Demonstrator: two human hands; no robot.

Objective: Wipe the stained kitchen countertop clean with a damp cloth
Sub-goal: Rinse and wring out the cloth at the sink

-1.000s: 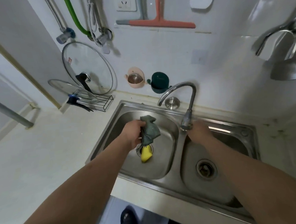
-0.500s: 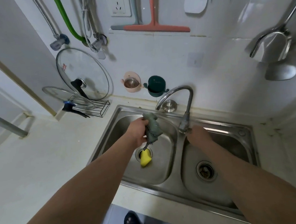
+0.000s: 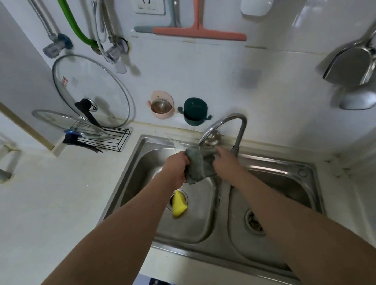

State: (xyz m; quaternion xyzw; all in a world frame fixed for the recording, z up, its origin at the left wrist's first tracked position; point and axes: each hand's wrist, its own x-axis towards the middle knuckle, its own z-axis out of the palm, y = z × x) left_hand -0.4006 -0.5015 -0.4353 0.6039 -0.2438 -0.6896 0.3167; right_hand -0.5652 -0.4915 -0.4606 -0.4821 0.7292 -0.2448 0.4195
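Above the sink's left basin, both arms reach forward, left hand and right hand each gripping the one grey cloth; one yellow sponge lies below.

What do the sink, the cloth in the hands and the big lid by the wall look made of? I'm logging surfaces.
Sink: stainless steel by the look, brushed and shiny with streaky highlights. Cloth: soft grey-green fabric, perhaps microfibre, since it bunches and droops. Big lid: clear glass, apparently, with a metal rim and dark handle; the wall shows through.
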